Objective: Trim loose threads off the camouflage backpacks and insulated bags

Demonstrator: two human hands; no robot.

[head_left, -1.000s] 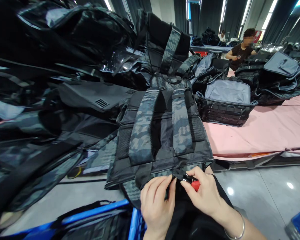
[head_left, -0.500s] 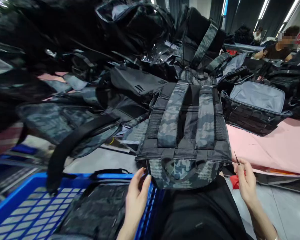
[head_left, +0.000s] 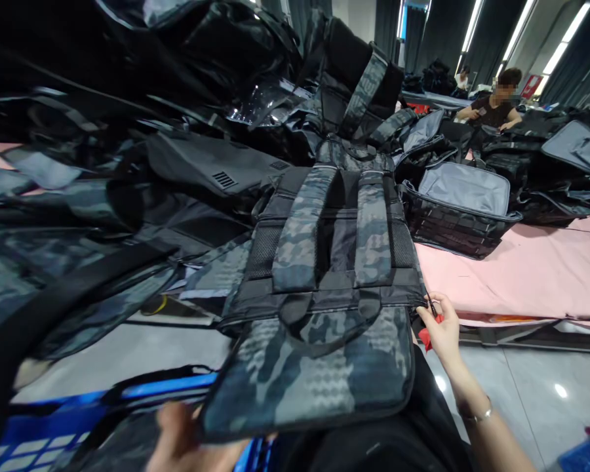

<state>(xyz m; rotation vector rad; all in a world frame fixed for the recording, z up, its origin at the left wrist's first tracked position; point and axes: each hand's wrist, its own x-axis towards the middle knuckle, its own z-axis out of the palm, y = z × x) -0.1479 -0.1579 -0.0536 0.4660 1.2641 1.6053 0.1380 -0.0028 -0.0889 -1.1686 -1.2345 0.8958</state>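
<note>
A camouflage backpack point(head_left: 334, 242) is lying straps up at the front edge of the pink worktop point(head_left: 535, 275), with its two padded shoulder straps point(head_left: 299, 236) running along it side by side. Its camouflage flap point(head_left: 319, 387) is reaching out past the worktop's front edge, and a dark webbing loop point(head_left: 317, 349) is drooping across the flap. The left hand point(head_left: 191, 446) is touching the flap's near left corner; its fingers are blurring and partly hiding underneath, so I cannot tell whether they are pinching it. The right hand point(head_left: 441, 328) is pinching a small red-and-black tool point(head_left: 425, 339) between thumb and fingers, right beside the backpack's lower right corner. A bracelet point(head_left: 480, 415) is circling the right wrist. Just right of the backpack, an open bag point(head_left: 457, 223) with a grey lining is sitting back from the worktop's front edge. Left of the backpack, a grey panel point(head_left: 211, 160) is lying among other dark bags. A blue crate point(head_left: 44, 432) is standing below the worktop's front edge, near the left hand. Toward the far right, a co-worker point(head_left: 494, 111) in a dark top is sitting or standing behind more bags.
</note>
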